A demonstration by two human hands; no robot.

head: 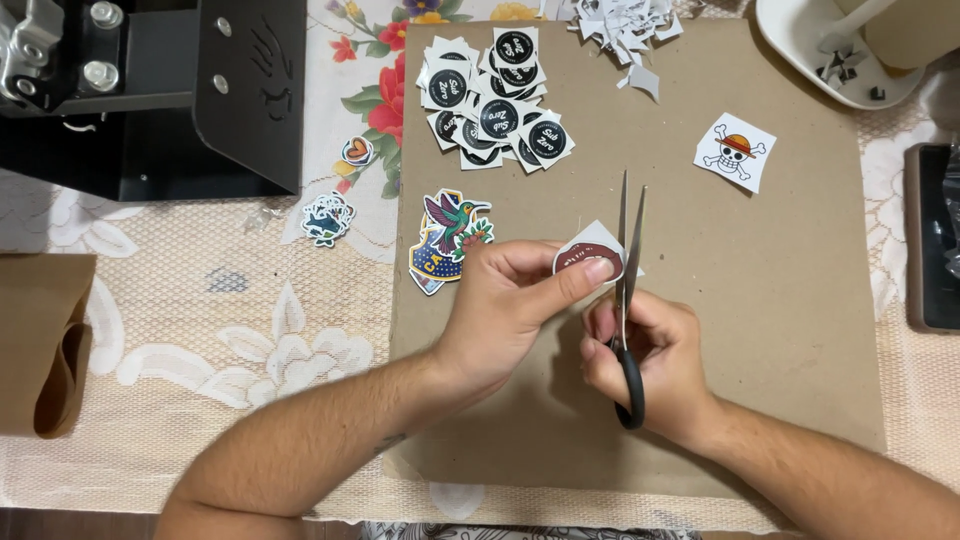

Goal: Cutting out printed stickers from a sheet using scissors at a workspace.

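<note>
both hands are working over the big brown cardboard sheet [760,330], my landmark for everything else. i am pinching a small printed sticker with dark red lips on white backing [589,257] between thumb and fingers of my left hand [500,310], holding it just above the sheet's middle. my right hand [650,365] is gripping black-handled steel scissors [628,290], fingers curled through the loops, blades slightly parted and running up along the sticker's right edge.

judging by the layout, the trimming is partly done: a heap of round black-and-white stickers [495,100] is lying at the sheet's top left, white paper offcuts [625,30] along its top edge, a hummingbird sticker [452,225] on its left edge. a skull-with-straw-hat sticker [736,150] toward the sheet's top right is keeping its square white border, so it looks uncut.
</note>
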